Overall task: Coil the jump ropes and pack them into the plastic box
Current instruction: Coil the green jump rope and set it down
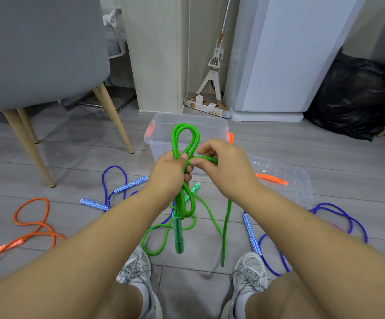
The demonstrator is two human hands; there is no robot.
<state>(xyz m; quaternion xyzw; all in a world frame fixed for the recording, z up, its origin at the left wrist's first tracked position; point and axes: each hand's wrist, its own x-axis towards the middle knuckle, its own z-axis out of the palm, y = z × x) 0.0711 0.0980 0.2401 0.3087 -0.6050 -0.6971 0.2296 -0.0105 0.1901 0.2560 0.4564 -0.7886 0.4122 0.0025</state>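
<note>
Head view: my left hand [168, 171] grips the green rope [185, 143] bundle before the plastic box [164, 125]; my right hand [223, 164] pinches one strand.

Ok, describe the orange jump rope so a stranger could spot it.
Find the grey chair with wooden legs on the left. On the floor nearer the camera, the orange jump rope lies in loose loops. It is the only orange rope; its neighbours are a blue jump rope and a green jump rope.
</note>
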